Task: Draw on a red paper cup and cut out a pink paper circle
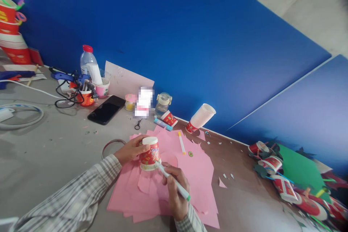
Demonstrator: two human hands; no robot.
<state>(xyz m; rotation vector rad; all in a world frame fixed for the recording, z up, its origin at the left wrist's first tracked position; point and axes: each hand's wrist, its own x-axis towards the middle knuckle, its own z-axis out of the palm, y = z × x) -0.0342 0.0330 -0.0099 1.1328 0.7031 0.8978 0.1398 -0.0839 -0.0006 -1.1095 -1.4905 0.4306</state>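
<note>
The left hand (133,150) grips an upturned red-and-white paper cup (150,154) over pink paper sheets (198,174); the right hand (176,186) grips a white, green-ended marker (181,190), tip at the cup's rim. Beyond, a pink-and-white cup (102,90) holds a white strip (95,74); an orange-red cup (85,99), indistinct items.

Red cup (150,153) in left grip (132,149): far side hidden.
Marker (182,190): middle partly covered by right grip (178,188).
Pixelated object (144,102): details blurred, beyond left grip.
Cup stack (16,56): edge-cropped, far left of left grip.
</note>
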